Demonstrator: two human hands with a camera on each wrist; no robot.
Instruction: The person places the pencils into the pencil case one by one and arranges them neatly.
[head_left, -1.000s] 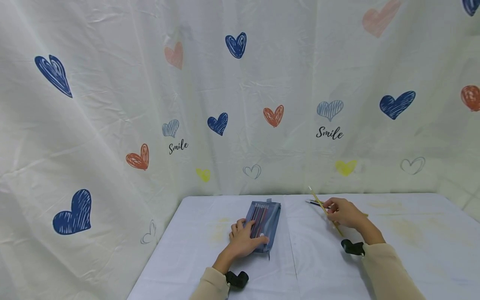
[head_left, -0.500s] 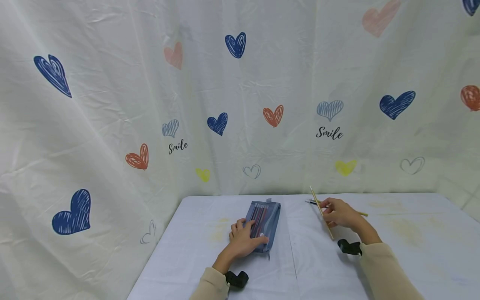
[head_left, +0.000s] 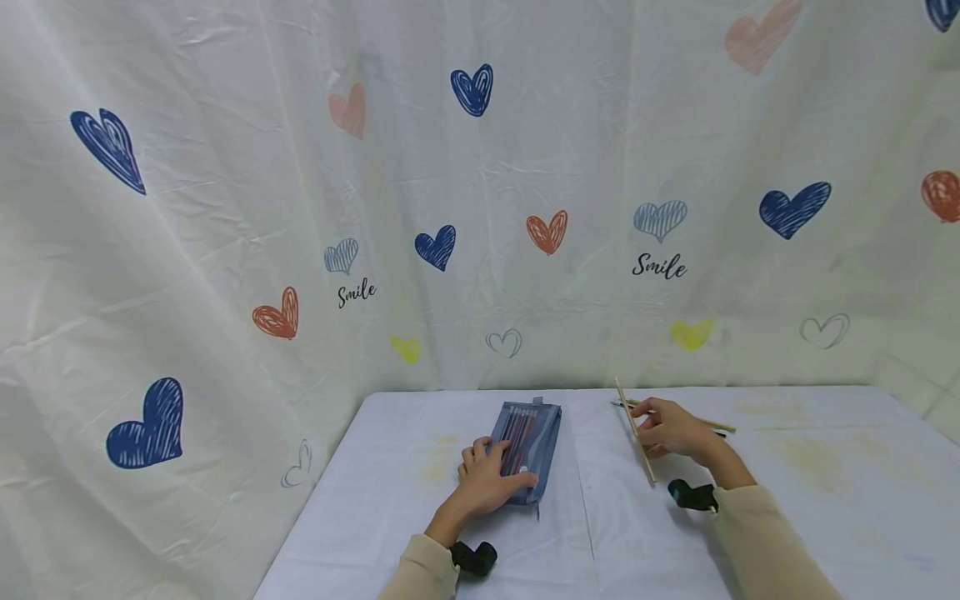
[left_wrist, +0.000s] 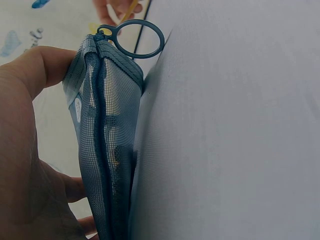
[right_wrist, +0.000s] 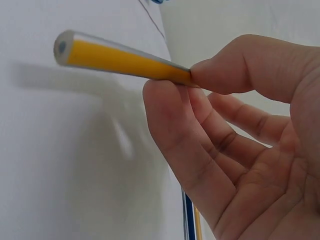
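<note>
A blue mesh pencil case (head_left: 542,450) lies on the white table with several dark pencils showing through its top. My left hand (head_left: 483,482) holds it down, thumb across the near end and fingers along the left side. The left wrist view shows the case's zipper (left_wrist: 100,135) and its ring pull (left_wrist: 140,39) from the end. Off to the right, my right hand (head_left: 667,432) pinches a yellow pencil (right_wrist: 122,59) between thumb and fingertips, tilted above the table. Beneath that hand lie another yellow pencil (head_left: 716,425) and a dark slim pen or pencil (right_wrist: 189,215), partly hidden.
A white cloth covers the table (head_left: 825,500), which has faint yellowish stains on the right. Behind it hangs a white curtain (head_left: 480,167) printed with hearts and the word Smile. Black camera mounts (head_left: 474,560) sit on both wrists.
My right hand has shifted slightly left with the yellow pencil, whose near end swings left towards the pencil case. More of the two items beneath shows. My left hand has stayed put.
</note>
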